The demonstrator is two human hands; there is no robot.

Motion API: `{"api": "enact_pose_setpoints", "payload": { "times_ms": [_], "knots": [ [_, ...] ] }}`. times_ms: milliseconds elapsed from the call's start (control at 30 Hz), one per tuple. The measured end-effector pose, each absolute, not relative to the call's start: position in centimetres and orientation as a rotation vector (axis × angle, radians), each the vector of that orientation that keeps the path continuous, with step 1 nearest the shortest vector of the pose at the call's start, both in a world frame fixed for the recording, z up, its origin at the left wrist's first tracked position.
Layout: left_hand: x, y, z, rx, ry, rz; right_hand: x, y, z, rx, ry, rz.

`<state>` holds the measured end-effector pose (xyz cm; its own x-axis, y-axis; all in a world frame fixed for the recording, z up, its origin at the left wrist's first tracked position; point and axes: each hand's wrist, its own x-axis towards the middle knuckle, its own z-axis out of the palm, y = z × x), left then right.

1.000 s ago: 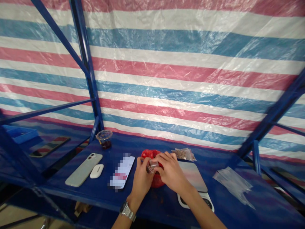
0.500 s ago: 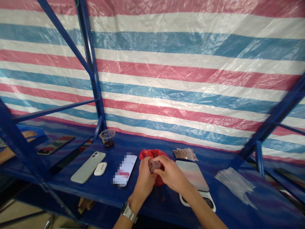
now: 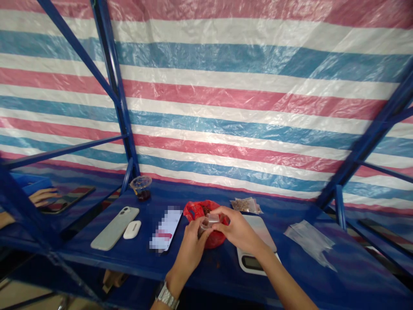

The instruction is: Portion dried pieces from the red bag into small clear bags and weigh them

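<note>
Two hands hold small clear cups mouth to mouth over a red bag, mid-desk

Left hand (image 3: 192, 243) pinches a small clear cup (image 3: 204, 224), rim up and slightly tilted. Right hand (image 3: 235, 228) grips a second clear cup (image 3: 213, 218), lying nearly on its side, mouth toward the first. Both hands closed narrow around the cups; can't tell if the rims touch. Metal-band watch (image 3: 167, 296) on left wrist.

Under and behind the hands: open red plastic bag (image 3: 215, 242), brown bits (image 3: 206, 209) inside, about midway between the front and far edges of the desk (image 3: 174, 193). Just right of the bag, white scale (image 3: 260, 228) with metal plate, partly under the right forearm, display toward front edge. Packets of brown pieces (image 3: 247, 205) behind the scale, nearer the far edge. Flat clear bags (image 3: 309, 242) toward the right end.

Left of the bag, lit phone (image 3: 171, 232), screen blurred out. Then white earbud case (image 3: 132, 229) and pale green phone (image 3: 115, 228), back up, along the left edge. Lidded cup (image 3: 142, 189) with dark contents, far left corner.

Past the left edge: another person's hand (image 3: 43, 196), blue tray (image 3: 34, 184), dark phone (image 3: 71, 200). Striped sheet (image 3: 241, 103) behind the far edge.
</note>
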<state>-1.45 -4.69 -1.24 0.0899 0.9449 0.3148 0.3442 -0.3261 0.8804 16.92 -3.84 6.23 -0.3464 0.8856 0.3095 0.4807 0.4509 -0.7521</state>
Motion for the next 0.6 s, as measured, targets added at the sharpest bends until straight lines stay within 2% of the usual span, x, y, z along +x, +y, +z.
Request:
{"api": "enact_pose_setpoints", "payload": {
  "times_ms": [133, 267, 433, 600],
  "knots": [
    [-2.1, -5.6, -1.8, 1.644, 1.418, 1.333, 17.6, -2.8, 4.9, -1.355, -2.125, 0.420],
    [-1.9, -6.7, -2.4, 1.596, 1.536, 1.220, 17.3, -2.1, 3.3, -1.476, -2.308, 0.135],
    [-1.0, -5.9, -1.9, 1.611, 1.460, 1.154, 16.3, -1.1, 2.4, -1.564, -2.373, 0.030],
    [-0.8, -4.3, -1.3, 1.479, 1.310, 1.187, 15.6, -0.6, 2.2, -1.536, -2.396, 0.098]
  ]
}}
